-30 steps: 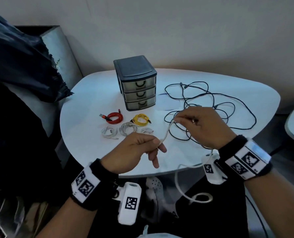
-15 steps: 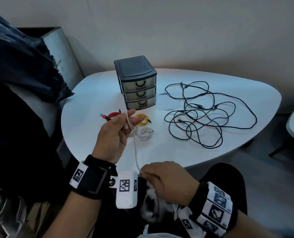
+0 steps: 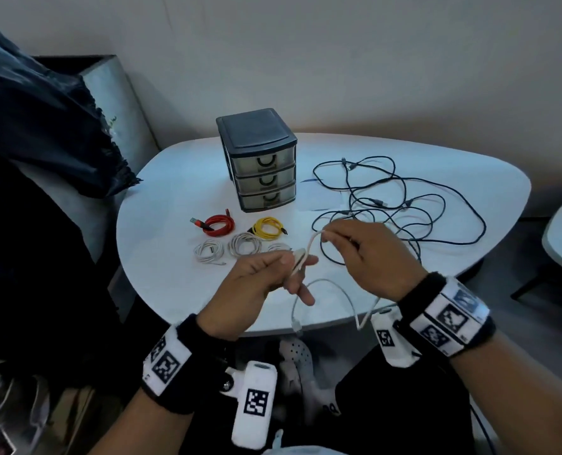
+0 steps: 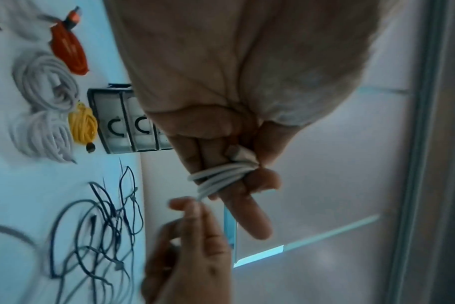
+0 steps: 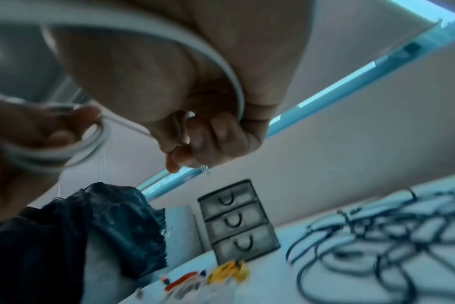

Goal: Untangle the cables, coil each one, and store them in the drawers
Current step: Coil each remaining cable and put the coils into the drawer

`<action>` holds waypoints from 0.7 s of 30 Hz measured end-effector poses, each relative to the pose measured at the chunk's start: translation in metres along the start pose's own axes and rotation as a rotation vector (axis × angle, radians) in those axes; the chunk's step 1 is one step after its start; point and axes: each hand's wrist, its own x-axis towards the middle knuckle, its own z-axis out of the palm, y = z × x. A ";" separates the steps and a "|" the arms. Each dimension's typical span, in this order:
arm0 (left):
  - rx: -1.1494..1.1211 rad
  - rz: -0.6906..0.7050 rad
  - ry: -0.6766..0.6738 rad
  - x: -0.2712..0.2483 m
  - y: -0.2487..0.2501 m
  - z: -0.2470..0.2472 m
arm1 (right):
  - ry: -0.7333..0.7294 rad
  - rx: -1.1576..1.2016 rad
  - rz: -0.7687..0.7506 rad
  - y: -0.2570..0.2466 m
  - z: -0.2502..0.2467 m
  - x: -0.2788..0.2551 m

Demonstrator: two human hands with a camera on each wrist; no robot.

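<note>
Over the near edge of the white table (image 3: pixel 470 178), your two hands work one white cable (image 3: pixel 309 249). Your left hand (image 3: pixel 260 280) has several turns of it wound round two extended fingers (image 4: pixel 249 216), w/ the thumb pinching the connector end against them; the left wrist view shows the wraps lying side by side just below the knuckles. Your right hand (image 3: pixel 368 257) sits just beside it, thumb and forefinger pinched on the same cable, other fingers curled in. The slack runs under your right palm and hangs in a loop below the table edge, free plug end dangling near your left wrist.

Drawer unit (image 3: pixel 260 159): dark top, three drawers, all closed, standing at the back centre of the table. In front of it, coiled and lying flat: red cable (image 3: pixel 219 224), yellow cable (image 3: pixel 266 228) beside it, approx. level. Nearer you, a row of white coils (image 3: pixel 244 245); two show whole, a third is partly hidden behind your left hand. None of these touch the drawers.

Right of the unit, black cables (image 3: pixel 404 205) lie in one loose tangle spread across the table; the count of separate leads cannot be told from these views, possibly three or more. The right wrist view is blurred and adds little.
</note>
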 end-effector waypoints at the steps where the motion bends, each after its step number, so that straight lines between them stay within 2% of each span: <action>1: -0.089 0.004 0.003 0.000 0.005 0.000 | -0.036 0.029 0.022 0.002 0.009 -0.003; 4: -0.274 0.001 -0.010 0.000 0.009 0.000 | -0.115 0.115 0.060 -0.004 0.025 -0.012; 6: -0.380 -0.002 0.005 -0.001 0.008 0.001 | -0.107 0.109 0.078 -0.006 0.030 -0.011; 8: -0.518 0.008 0.060 0.000 0.009 0.000 | -0.132 0.046 0.093 -0.007 0.039 -0.011; 11: -0.620 0.046 0.175 0.008 0.010 -0.004 | -0.295 -0.016 0.123 -0.015 0.068 -0.024; 13: -0.544 0.081 0.244 0.016 0.005 -0.009 | -0.366 0.059 0.126 -0.026 0.080 -0.037; 16: -0.288 0.090 0.334 0.022 -0.012 -0.019 | -0.397 0.188 0.094 -0.041 0.072 -0.045; 21: 0.265 0.052 0.289 0.022 -0.034 -0.022 | -0.458 0.190 0.038 -0.053 0.045 -0.039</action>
